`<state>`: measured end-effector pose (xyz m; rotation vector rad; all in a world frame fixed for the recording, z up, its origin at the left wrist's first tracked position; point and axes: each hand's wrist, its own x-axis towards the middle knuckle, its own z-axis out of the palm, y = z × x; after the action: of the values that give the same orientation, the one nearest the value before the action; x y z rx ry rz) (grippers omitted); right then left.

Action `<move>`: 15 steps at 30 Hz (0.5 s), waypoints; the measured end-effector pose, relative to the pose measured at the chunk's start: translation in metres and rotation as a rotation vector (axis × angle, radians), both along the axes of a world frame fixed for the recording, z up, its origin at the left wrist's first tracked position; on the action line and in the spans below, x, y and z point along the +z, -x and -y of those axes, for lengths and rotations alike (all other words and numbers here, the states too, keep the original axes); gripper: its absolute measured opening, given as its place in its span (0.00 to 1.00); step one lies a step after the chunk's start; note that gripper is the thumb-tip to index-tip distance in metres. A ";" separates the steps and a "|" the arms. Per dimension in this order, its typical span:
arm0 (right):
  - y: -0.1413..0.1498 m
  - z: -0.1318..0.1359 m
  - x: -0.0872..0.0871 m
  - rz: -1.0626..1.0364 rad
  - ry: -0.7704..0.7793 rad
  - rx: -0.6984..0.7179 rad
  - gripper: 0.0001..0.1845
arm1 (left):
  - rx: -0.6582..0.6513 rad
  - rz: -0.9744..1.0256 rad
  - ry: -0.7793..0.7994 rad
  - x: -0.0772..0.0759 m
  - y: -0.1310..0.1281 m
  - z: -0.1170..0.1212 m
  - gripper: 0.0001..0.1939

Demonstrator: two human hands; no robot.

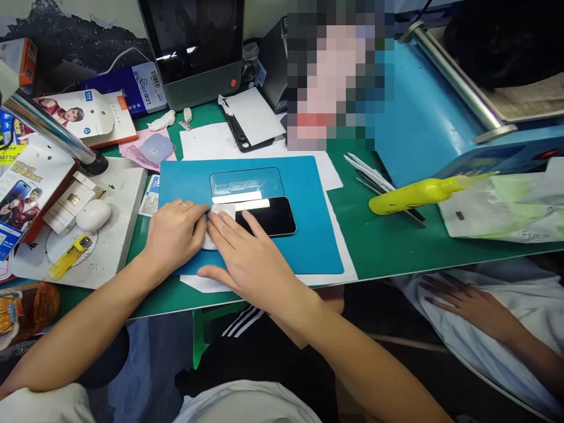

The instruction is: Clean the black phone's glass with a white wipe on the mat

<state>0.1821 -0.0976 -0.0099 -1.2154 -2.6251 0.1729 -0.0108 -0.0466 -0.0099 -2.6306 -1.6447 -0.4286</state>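
On the blue mat [308, 252] lies a phone [275, 217] with a glossy black screen, its left end under my hands. My right hand [253, 258] reaches across it, fingers stretched out flat on a white wipe [227, 209] against the phone, thumb spread away. My left hand [176, 232], with a ring on one finger, is closed at the phone's left end beside the wipe. What its curled fingers grip is hidden. Just beyond the phone rests a clear glass sheet with a black border [247, 183], touching neither hand.
Left stand boxes [26, 188], a white egg-shaped object [93, 215] and a yellow lighter [70, 257]. A screen device [198, 53] stands behind. Right are tweezers [368, 170], a yellow bottle [409, 195] and a blue machine [423, 111]. Another person's hand [467, 302] rests below the table edge.
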 end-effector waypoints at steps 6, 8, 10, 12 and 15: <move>0.005 0.005 0.000 0.004 -0.001 -0.023 0.50 | 0.016 0.025 0.022 0.003 0.001 0.000 0.21; 0.000 0.015 -0.003 -0.008 -0.013 -0.030 0.50 | -0.011 0.047 0.053 0.005 -0.001 0.000 0.21; -0.007 0.023 -0.005 -0.011 -0.017 -0.035 0.50 | -0.041 0.048 0.089 0.007 -0.002 0.001 0.23; -0.017 0.026 -0.006 -0.004 -0.017 -0.051 0.48 | -0.053 0.028 0.115 0.008 -0.002 0.002 0.26; -0.035 0.028 -0.007 0.009 0.005 -0.100 0.45 | -0.042 -0.007 0.146 0.010 -0.002 0.001 0.31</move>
<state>0.2173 -0.1255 -0.0172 -1.3481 -2.5658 0.1556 -0.0088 -0.0479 0.0001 -2.7712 -1.6827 -0.3104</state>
